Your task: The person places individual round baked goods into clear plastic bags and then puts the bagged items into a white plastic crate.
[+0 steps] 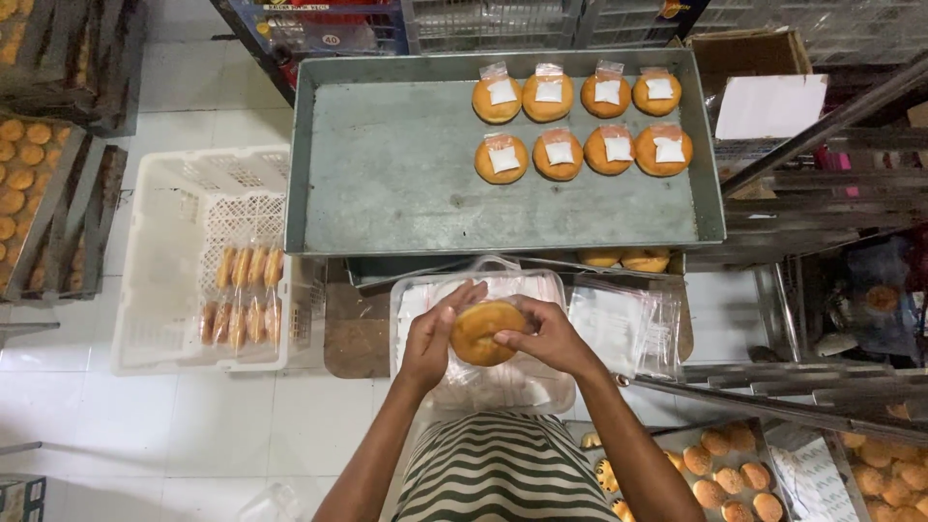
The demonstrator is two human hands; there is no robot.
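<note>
Metal tray: eight bagged buns in two rows at the far right.
White crate: bagged buns inside.
Round bun: over the bag stack; likely light, soft, crushable; best held at edges.
Left hand, right hand: fingers closed on bun.

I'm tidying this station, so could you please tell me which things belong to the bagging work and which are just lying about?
In use:
bun held by left hand and right hand
bags
tray
bagged buns
crate

Lying about:
cardboard box
side racks
</note>
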